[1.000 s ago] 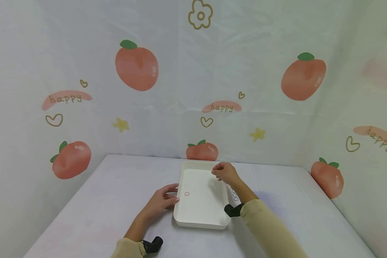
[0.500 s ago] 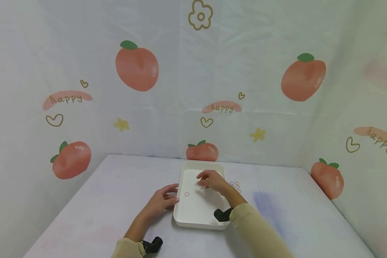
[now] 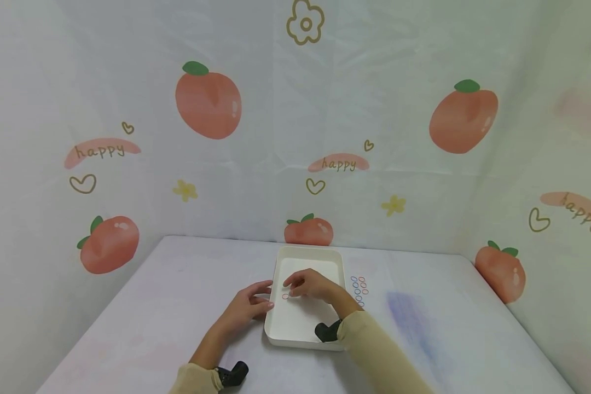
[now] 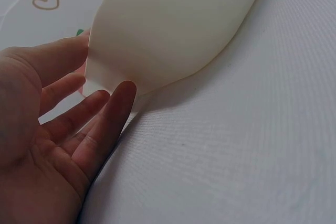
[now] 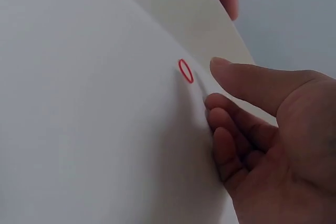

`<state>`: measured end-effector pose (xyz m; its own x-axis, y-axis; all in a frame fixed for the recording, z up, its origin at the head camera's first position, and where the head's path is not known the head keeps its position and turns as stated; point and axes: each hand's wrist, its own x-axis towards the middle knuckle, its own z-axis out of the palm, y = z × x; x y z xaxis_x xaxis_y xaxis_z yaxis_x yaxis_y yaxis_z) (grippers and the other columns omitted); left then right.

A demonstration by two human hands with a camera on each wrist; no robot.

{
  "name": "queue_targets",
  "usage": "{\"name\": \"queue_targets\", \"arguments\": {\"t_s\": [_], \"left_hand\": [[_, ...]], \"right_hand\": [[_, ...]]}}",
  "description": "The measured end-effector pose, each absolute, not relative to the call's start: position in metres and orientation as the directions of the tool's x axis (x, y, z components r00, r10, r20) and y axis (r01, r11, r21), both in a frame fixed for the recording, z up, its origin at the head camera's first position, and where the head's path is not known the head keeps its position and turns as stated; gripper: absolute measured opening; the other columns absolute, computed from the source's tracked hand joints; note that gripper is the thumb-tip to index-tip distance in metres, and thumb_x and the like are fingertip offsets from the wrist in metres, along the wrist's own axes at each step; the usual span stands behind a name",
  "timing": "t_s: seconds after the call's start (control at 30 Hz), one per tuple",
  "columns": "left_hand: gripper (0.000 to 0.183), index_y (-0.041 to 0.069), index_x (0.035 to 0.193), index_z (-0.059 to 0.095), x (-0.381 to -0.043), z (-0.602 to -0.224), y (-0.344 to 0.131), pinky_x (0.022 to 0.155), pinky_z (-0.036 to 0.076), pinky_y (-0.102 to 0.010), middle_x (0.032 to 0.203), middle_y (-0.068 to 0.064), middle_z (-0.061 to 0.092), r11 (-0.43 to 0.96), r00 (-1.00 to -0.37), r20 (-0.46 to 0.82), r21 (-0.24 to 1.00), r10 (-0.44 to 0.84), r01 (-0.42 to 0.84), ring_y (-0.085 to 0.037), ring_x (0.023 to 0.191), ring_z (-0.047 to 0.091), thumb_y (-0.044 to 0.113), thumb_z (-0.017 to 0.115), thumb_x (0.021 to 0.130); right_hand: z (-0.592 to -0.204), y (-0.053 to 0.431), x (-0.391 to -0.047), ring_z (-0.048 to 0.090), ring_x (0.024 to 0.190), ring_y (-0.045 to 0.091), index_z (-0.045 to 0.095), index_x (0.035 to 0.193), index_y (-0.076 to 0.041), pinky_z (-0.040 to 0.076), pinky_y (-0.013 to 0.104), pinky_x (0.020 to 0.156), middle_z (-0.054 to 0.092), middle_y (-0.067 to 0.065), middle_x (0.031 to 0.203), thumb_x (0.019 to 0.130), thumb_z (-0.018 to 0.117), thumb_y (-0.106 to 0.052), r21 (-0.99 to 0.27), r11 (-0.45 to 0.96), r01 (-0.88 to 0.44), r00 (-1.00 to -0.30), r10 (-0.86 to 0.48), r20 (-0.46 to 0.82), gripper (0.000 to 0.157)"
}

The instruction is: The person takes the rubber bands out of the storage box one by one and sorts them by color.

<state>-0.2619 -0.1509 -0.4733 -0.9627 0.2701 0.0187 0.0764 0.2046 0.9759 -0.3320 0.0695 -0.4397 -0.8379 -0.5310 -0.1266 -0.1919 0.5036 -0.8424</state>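
A shallow white tray point(image 3: 305, 328) lies on the table, and a small red ring point(image 5: 185, 71) is on its floor near the left wall. My right hand point(image 3: 312, 285) reaches over the tray beside that ring. In the right wrist view, its thumb point(image 5: 231, 74) stands apart from the bent fingers point(image 5: 224, 150), and nothing shows between them. My left hand point(image 3: 248, 302) rests against the tray's left side with relaxed fingers. Up close in the left wrist view, the fingertips point(image 4: 126, 90) touch the tray's outer wall.
Several small blue and red rings point(image 3: 359, 290) lie in rows on the white-covered table point(image 3: 128, 328), just right of the tray. A patterned curtain point(image 3: 325, 109) with printed peaches encloses the table at the back and sides.
My right hand has moved left and toward me, from the tray's far right edge to the red ring. More rings show on the right. The left hand stays put.
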Motion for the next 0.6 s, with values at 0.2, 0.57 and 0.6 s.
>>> {"name": "queue_targets", "arguments": {"t_s": [0.2, 0.57, 0.6], "left_hand": [[0.06, 0.001, 0.143, 0.043, -0.261, -0.472, -0.151, 0.079, 0.056, -0.039, 0.133, -0.022, 0.052, 0.2, -0.963, 0.026, 0.976, 0.27, 0.082, -0.029, 0.105, 0.063, 0.013, 0.069, 0.09], [0.06, -0.001, 0.143, 0.044, -0.263, -0.476, -0.152, 0.078, 0.056, -0.037, 0.132, -0.024, 0.052, 0.207, -0.958, 0.035, 0.973, 0.283, 0.097, -0.029, 0.104, 0.064, 0.013, 0.069, 0.09], [0.06, 0.0, 0.143, 0.044, -0.263, -0.476, -0.152, 0.078, 0.056, -0.037, 0.133, -0.023, 0.051, 0.205, -0.959, 0.032, 0.974, 0.282, 0.093, -0.029, 0.105, 0.064, 0.013, 0.069, 0.09]], "right_hand": [[-0.445, 0.066, -0.333, 0.051, 0.073, 0.014, 0.074, 0.104, -0.009, 0.04, 0.024, 0.064, 0.057, -0.001, 0.078, 0.085, 0.074, -0.007, -0.784, 0.564, -0.261, -0.831, -0.544, -0.114, 0.019], [-0.446, 0.054, -0.337, 0.047, 0.065, 0.009, 0.072, 0.086, -0.01, 0.039, 0.022, 0.06, 0.053, -0.004, 0.069, 0.081, 0.077, -0.004, -0.652, 0.651, -0.389, -0.808, -0.581, -0.097, 0.009], [-0.446, 0.054, -0.337, 0.047, 0.065, 0.008, 0.072, 0.084, -0.009, 0.039, 0.022, 0.061, 0.054, -0.005, 0.069, 0.081, 0.077, -0.004, -0.647, 0.653, -0.394, -0.808, -0.582, -0.096, 0.008]]}}
